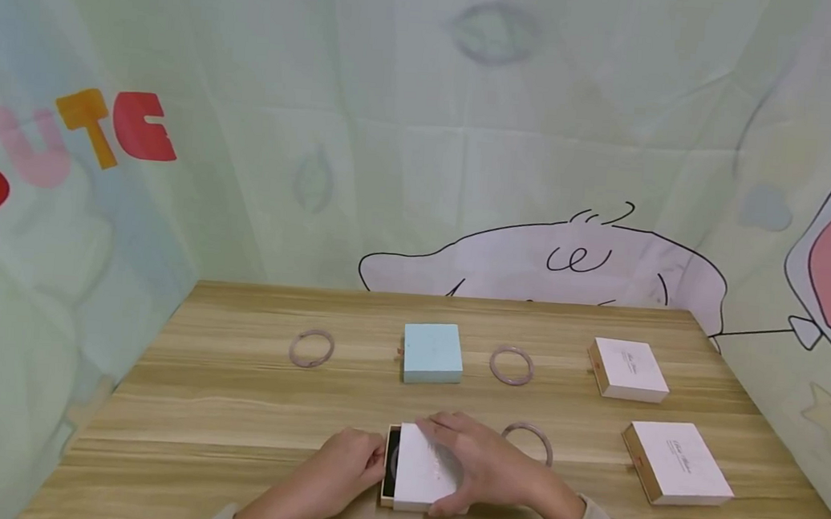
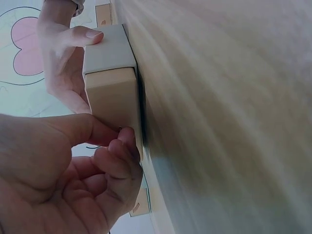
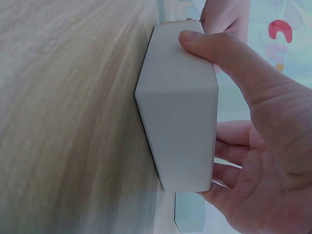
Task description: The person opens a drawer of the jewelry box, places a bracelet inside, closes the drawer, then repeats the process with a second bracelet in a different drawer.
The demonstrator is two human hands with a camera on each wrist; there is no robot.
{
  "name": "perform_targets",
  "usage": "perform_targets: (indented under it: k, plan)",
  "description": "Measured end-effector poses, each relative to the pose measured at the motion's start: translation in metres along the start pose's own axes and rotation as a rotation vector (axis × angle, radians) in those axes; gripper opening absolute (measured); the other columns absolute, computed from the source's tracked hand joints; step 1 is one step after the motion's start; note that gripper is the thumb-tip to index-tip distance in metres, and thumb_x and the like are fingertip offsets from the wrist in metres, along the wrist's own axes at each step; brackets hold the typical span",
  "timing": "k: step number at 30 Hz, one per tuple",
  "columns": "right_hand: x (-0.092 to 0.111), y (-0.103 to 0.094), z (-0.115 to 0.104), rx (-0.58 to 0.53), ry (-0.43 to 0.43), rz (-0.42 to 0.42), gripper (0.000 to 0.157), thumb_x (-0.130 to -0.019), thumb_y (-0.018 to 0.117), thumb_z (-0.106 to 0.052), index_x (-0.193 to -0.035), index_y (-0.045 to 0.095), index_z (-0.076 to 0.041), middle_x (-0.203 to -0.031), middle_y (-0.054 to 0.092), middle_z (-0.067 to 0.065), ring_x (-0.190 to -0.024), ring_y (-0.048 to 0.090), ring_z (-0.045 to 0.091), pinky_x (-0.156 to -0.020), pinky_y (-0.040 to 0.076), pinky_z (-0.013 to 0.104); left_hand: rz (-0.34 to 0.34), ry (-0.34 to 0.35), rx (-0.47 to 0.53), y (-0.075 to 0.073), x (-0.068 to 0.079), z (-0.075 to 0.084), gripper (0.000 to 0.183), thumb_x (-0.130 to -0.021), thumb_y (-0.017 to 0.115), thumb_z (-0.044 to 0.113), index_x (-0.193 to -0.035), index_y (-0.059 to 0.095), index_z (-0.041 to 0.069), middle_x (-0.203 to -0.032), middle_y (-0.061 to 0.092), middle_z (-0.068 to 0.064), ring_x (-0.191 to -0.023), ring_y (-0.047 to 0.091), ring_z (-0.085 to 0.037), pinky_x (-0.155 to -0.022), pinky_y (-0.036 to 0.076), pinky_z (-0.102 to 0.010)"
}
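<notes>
A white drawer-style gift box lies on the wooden table at the near middle. Its inner drawer sticks out a little on the left and shows a black lining with part of a ring-shaped thing in it. My left hand pinches at the middle of the drawer's end face; the fingertips hide most of what they hold, probably a small pull tab. With thumb and fingers on opposite sides, my right hand grips the white outer sleeve. A pale purple bangle lies just beyond the right wrist, partly covered.
Farther back are a light blue box and two more bangles, one to its left and one to its right. On the right side lie two white boxes, one behind and one nearer. A printed curtain hangs behind the table.
</notes>
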State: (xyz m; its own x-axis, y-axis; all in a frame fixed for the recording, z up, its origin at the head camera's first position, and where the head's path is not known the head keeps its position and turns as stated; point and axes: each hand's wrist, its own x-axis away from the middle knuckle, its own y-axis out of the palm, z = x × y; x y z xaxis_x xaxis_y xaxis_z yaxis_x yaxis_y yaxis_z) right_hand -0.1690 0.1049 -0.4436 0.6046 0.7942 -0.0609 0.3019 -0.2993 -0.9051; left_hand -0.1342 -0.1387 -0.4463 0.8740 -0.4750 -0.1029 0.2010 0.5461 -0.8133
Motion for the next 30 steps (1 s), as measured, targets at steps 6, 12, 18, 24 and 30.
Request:
perform_targets:
  k: [6, 12, 18, 24, 30]
  plan:
    - [0.0000, -0.0003, 0.0001, 0.005, 0.004, -0.003, 0.100, -0.071, 0.085, -0.052, -0.148, 0.044, -0.003, -0.141, 0.051, 0.008, -0.127, 0.048, 0.018, -0.102, 0.043, 0.031, 0.013, 0.021, -0.005, 0.0022, -0.0015, -0.0019, 0.028, -0.085, 0.061, 0.003, -0.065, 0.049, 0.016, -0.056, 0.034, 0.014, -0.053, 0.032, 0.001, -0.047, 0.031, -0.020]
    - [-0.0003, 0.0006, 0.0008, 0.012, -0.010, 0.011, 0.100, -0.071, 0.086, -0.052, -0.147, 0.045, -0.002, -0.139, 0.052, 0.007, -0.125, 0.049, 0.017, -0.100, 0.044, 0.029, 0.024, 0.031, 0.000, 0.0042, -0.0029, -0.0009, 0.027, -0.084, 0.061, 0.003, -0.065, 0.050, 0.017, -0.056, 0.034, 0.014, -0.053, 0.032, 0.001, -0.047, 0.032, -0.020]
    - [-0.0008, 0.0016, 0.0016, 0.015, -0.015, 0.019, 0.099, -0.070, 0.087, -0.051, -0.146, 0.046, -0.002, -0.138, 0.053, 0.006, -0.123, 0.050, 0.017, -0.098, 0.044, 0.028, 0.001, 0.008, 0.017, 0.0053, -0.0039, 0.0021, 0.027, -0.086, 0.061, 0.002, -0.066, 0.050, 0.016, -0.057, 0.036, 0.013, -0.053, 0.033, 0.000, -0.047, 0.033, -0.021]
    - [-0.0005, 0.0020, 0.0019, 0.013, -0.020, 0.023, 0.099, -0.070, 0.086, -0.052, -0.145, 0.047, -0.002, -0.138, 0.054, 0.006, -0.122, 0.050, 0.016, -0.096, 0.045, 0.027, 0.006, 0.022, 0.011, 0.0065, -0.0032, 0.0031, 0.027, -0.085, 0.062, 0.001, -0.066, 0.050, 0.016, -0.057, 0.037, 0.013, -0.053, 0.034, 0.000, -0.048, 0.033, -0.021]
    - [-0.0004, 0.0018, 0.0016, 0.012, -0.022, 0.026, 0.098, -0.070, 0.087, -0.052, -0.145, 0.048, -0.002, -0.138, 0.054, 0.006, -0.121, 0.050, 0.015, -0.095, 0.046, 0.026, -0.020, 0.011, 0.021, 0.0056, -0.0051, 0.0048, 0.028, -0.086, 0.062, 0.001, -0.067, 0.049, 0.016, -0.057, 0.035, 0.013, -0.053, 0.033, 0.000, -0.047, 0.032, -0.021]
